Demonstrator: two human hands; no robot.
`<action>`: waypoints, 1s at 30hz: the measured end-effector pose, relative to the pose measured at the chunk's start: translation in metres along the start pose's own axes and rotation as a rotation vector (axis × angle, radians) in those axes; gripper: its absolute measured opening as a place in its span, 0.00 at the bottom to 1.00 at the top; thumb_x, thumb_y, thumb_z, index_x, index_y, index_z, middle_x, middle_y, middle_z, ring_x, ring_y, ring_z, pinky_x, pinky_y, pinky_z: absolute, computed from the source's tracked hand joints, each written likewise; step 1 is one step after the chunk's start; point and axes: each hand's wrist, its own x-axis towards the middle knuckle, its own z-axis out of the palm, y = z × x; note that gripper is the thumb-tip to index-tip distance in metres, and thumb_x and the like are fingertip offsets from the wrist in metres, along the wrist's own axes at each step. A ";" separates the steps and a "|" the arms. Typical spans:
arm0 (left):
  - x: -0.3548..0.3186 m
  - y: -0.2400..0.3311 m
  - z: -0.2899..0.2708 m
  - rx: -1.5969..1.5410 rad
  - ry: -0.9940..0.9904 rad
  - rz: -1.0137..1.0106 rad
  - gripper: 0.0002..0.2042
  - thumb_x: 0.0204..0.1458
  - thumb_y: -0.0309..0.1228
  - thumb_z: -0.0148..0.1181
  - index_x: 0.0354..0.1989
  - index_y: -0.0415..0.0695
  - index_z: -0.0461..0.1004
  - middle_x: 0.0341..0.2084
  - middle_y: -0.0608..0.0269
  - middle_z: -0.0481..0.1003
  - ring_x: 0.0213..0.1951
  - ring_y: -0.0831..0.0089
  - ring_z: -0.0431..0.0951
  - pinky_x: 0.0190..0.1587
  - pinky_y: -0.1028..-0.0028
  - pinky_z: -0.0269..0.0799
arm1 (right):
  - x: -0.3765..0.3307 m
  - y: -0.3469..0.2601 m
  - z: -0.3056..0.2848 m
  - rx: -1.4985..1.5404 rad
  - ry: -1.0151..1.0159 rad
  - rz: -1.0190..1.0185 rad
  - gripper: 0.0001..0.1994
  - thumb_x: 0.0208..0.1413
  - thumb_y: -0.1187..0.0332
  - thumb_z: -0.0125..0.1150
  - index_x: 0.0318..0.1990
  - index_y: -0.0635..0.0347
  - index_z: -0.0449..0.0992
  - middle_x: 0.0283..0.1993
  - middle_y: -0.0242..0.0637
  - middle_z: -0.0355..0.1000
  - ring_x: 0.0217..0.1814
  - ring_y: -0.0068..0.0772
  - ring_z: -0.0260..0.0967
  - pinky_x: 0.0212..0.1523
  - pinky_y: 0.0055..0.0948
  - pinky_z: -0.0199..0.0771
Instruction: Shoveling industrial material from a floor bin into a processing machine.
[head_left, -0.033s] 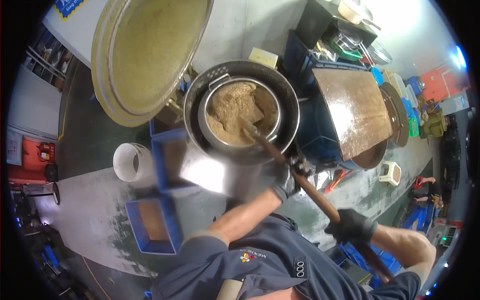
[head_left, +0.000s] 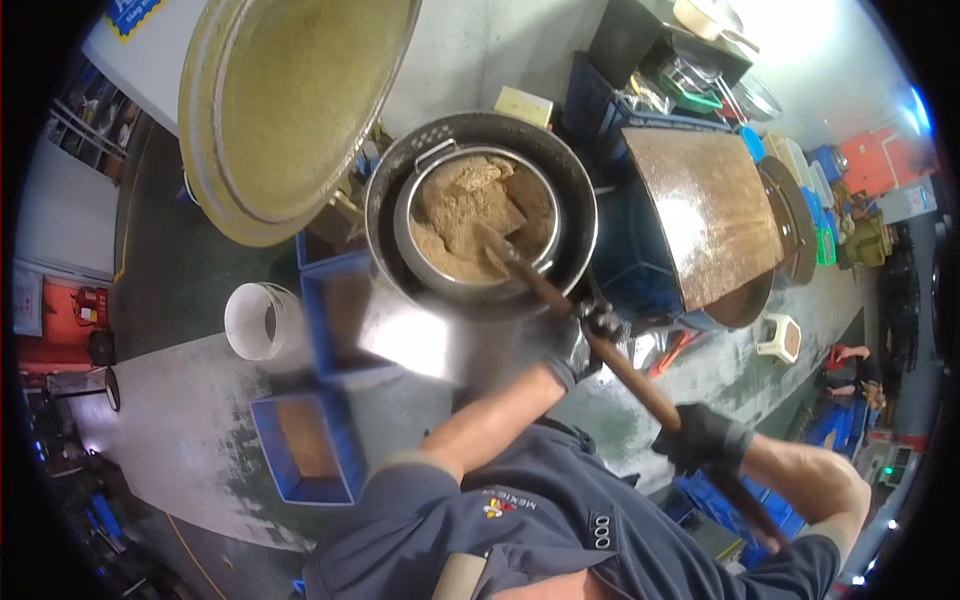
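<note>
Both gloved hands grip pole [head_left: 620, 365]: left [head_left: 590, 335] low, right [head_left: 700, 440] high | blade in brown mass [head_left: 470, 215] inside pot [head_left: 440, 285] | lever slowly, keep blade off the wall

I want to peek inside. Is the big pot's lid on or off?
Off. The lid is tipped up beside the pot, and brown mash shows inside.

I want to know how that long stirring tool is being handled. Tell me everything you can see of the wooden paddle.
The wooden paddle is a long, dark brown pole, worn-looking, lying slanted from lower right to upper left. Its flat blade end is dug into the brown crumbly mass inside the inner metal pot. The left hand, in a dark glove, grips the shaft near the pot's rim; the right hand, also gloved, grips it lower down. The shaft's butt end runs on past the right forearm.
</note>
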 end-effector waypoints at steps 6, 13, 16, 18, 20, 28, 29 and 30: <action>-0.028 -0.006 0.004 -0.228 -0.190 -0.164 0.07 0.53 0.34 0.53 0.28 0.44 0.70 0.22 0.65 0.71 0.25 0.73 0.71 0.37 0.69 0.74 | -0.010 -0.003 0.020 -0.084 0.020 0.062 0.13 0.50 0.66 0.65 0.31 0.66 0.69 0.19 0.37 0.70 0.18 0.24 0.70 0.17 0.26 0.72; -0.034 -0.014 -0.004 -0.073 -0.130 -0.208 0.09 0.52 0.35 0.53 0.29 0.42 0.70 0.19 0.66 0.67 0.23 0.71 0.69 0.43 0.64 0.73 | -0.008 0.037 0.040 0.056 0.048 -0.119 0.13 0.49 0.65 0.66 0.32 0.65 0.70 0.19 0.34 0.70 0.18 0.23 0.70 0.17 0.24 0.71; -0.031 -0.005 -0.006 -0.037 -0.095 -0.119 0.08 0.53 0.33 0.51 0.28 0.42 0.70 0.18 0.66 0.67 0.24 0.72 0.69 0.41 0.69 0.73 | 0.015 0.042 0.046 0.237 0.059 0.032 0.13 0.48 0.65 0.67 0.32 0.65 0.71 0.19 0.35 0.70 0.18 0.24 0.70 0.18 0.25 0.71; -0.047 -0.002 0.047 -0.024 0.270 -0.161 0.13 0.49 0.29 0.50 0.16 0.49 0.56 0.14 0.70 0.54 0.20 0.76 0.58 0.28 0.78 0.59 | 0.006 0.032 0.047 0.160 0.050 0.011 0.13 0.48 0.66 0.68 0.31 0.64 0.71 0.19 0.35 0.70 0.18 0.23 0.70 0.17 0.25 0.71; -0.053 -0.005 0.014 0.002 0.188 -0.189 0.08 0.53 0.33 0.51 0.28 0.41 0.70 0.17 0.66 0.66 0.23 0.73 0.68 0.37 0.71 0.73 | -0.004 0.023 0.042 0.090 0.034 -0.027 0.07 0.49 0.70 0.65 0.28 0.62 0.73 0.21 0.34 0.70 0.21 0.22 0.69 0.20 0.25 0.70; -0.038 0.010 -0.012 0.003 0.187 -0.208 0.13 0.57 0.37 0.52 0.35 0.37 0.74 0.25 0.61 0.75 0.31 0.65 0.75 0.45 0.65 0.74 | -0.012 0.054 0.052 0.271 0.067 0.025 0.12 0.49 0.68 0.66 0.29 0.66 0.69 0.18 0.35 0.69 0.17 0.24 0.69 0.16 0.24 0.70; -0.038 0.015 -0.008 0.028 0.237 -0.159 0.14 0.57 0.37 0.52 0.36 0.37 0.74 0.25 0.61 0.75 0.31 0.64 0.75 0.46 0.64 0.74 | -0.021 0.059 0.054 0.238 0.051 0.012 0.12 0.49 0.68 0.65 0.29 0.66 0.69 0.18 0.35 0.69 0.17 0.23 0.69 0.16 0.24 0.70; -0.033 0.024 -0.003 0.057 0.288 -0.110 0.14 0.57 0.38 0.51 0.36 0.37 0.74 0.24 0.61 0.75 0.31 0.64 0.76 0.46 0.63 0.74 | -0.026 0.063 0.056 0.207 0.035 -0.003 0.11 0.49 0.68 0.65 0.29 0.66 0.70 0.17 0.35 0.69 0.17 0.23 0.69 0.16 0.24 0.70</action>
